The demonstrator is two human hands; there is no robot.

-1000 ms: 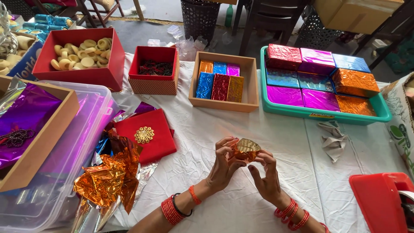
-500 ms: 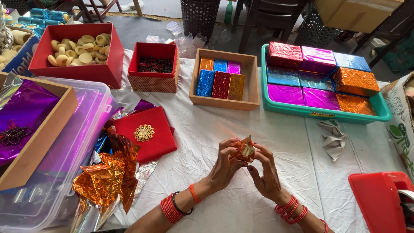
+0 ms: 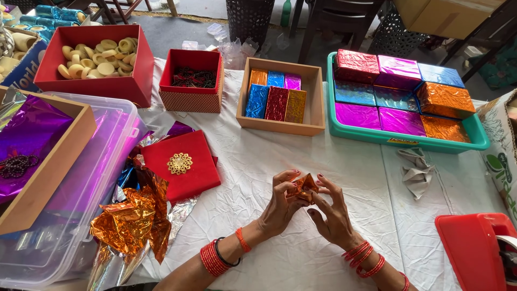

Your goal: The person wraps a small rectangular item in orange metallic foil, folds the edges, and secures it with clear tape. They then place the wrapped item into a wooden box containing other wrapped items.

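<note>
Left hand: the left hand rises from the white tablecloth with fingers curled, pinching the left side of a small packet wrapped in crinkled orange metallic foil.
Right hand: the right hand closes on the packet's right side, thumb and fingertips pressing its foil edges; red bangles sit on both wrists.
Position of packet: held between the two hands, clear of the cloth, near the front middle of the table.
Handling, judged: the packet looks small and light; the foil is thin, slick and creases readily, so it probably tears or springs open if pulled hard.
Where to hold, judged: at the folded corners and edges, with fingertips from opposite sides, as both hands do here.
Near left: a flat red square lid with a gold flower ornament lies on the cloth, and beside it a loose heap of crumpled orange foil sheets.
Far left: a clear plastic tub bears a wooden tray lined with purple foil.
Behind: a wooden box of small foil-wrapped blocks, a small red box of dark beads, and a large red box of pale rings.
Far right: a green tray of larger foil-wrapped boxes.
Near right: a red tape dispenser sits at the table's corner.
</note>
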